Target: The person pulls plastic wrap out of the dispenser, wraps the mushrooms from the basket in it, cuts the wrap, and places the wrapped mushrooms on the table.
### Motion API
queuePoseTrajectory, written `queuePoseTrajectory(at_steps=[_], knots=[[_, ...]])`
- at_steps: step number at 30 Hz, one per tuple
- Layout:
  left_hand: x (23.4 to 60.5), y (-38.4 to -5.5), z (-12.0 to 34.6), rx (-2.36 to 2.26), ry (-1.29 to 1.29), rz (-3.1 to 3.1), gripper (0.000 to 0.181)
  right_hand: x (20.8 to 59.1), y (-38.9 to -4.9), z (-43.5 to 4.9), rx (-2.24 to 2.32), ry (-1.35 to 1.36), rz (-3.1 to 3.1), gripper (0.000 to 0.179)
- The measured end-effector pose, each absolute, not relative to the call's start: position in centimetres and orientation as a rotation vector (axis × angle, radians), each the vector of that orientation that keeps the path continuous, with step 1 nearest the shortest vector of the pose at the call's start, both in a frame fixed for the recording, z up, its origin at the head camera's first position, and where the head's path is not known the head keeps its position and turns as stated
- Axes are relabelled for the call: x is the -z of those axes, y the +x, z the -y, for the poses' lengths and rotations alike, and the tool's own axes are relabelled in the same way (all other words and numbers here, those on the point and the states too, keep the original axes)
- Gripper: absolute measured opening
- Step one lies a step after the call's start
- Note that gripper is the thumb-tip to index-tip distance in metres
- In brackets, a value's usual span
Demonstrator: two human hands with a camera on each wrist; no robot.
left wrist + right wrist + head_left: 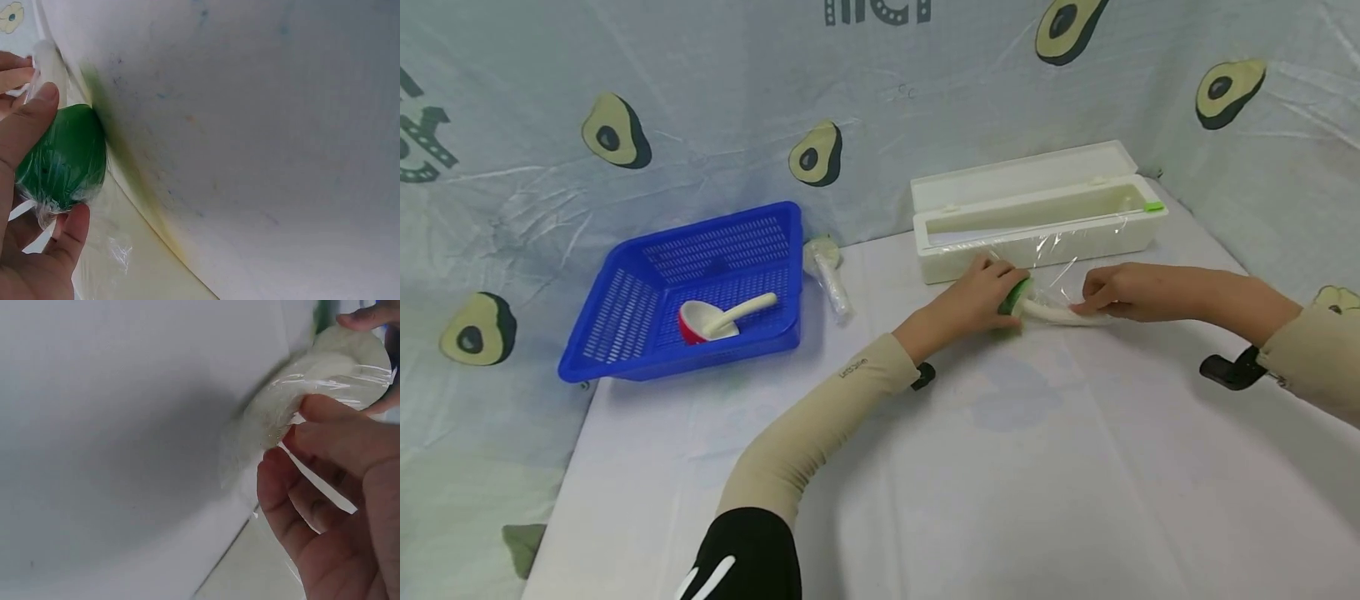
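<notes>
Head view: spoon [1047, 312] lies between left hand [973, 300], gripping bowl [1014, 297], and right hand [1123, 290], pinching wrapped handle.

Just before the cling-film dispenser [1030, 247], a film-wrapped ladle [1049, 313]; behind the dispenser, a wall sheet [880, 83]. On the tablecloth [1000, 475] to the left of the dispenser, a second ladle [832, 283]; farther left, a basket [700, 358] with a third ladle [726, 318] in it.

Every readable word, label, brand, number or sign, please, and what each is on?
No whole word can be read.
Backdrop, top: large letters cut off by the frame edge.
Backdrop, left: large letters, also cut off.
Backdrop, centre: faint mark, too small to read.
Left sleeve: lettering, too small to read.
</notes>
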State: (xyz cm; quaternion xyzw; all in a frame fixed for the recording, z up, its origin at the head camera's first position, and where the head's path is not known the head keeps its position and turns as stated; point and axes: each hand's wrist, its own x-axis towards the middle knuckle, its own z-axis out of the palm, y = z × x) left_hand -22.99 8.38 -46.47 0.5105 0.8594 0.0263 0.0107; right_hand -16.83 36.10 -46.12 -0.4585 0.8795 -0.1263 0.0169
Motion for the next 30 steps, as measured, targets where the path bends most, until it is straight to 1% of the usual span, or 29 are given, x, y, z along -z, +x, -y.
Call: queuePoseTrajectory(at_steps=[3, 6, 14, 19, 26, 30], knots=[[46.5, -23.0, -8.2, -0.047, 1.630, -2.687, 0.084, 46.2, -16.2, -35.9, 0.440, -1.272, -2.726, 0.042], [46.6, -23.1, -7.9, -0.049, 1.640, -2.679, 0.087, 46.7, -15.8, -35.6, 0.487, -1.212, -2.764, 0.045], [46.4, -22.9, -7.2, -0.319, 1.457, -2.631, 0.081, 48.3, -15.6, -35.4, 0.566, -1.329, -2.926, 0.041], [46.2, -22.8, -7.1, -0.363, 1.435, -2.635, 0.074, 48.3, -15.9, -35.6, 0.561, -1.294, -2.964, 0.038], [46.3, -22.1, -7.2, -0.471, 1.431, -2.647, 0.070, 48.2, -15.9, -36.2, 0.511, -1.334, -2.969, 0.040], [46.5, -22.4, -7.1, -0.519, 1.367, -2.629, 0.071, 48.4, -16.1, -36.5, 0.490, -1.360, -2.994, 0.042]])
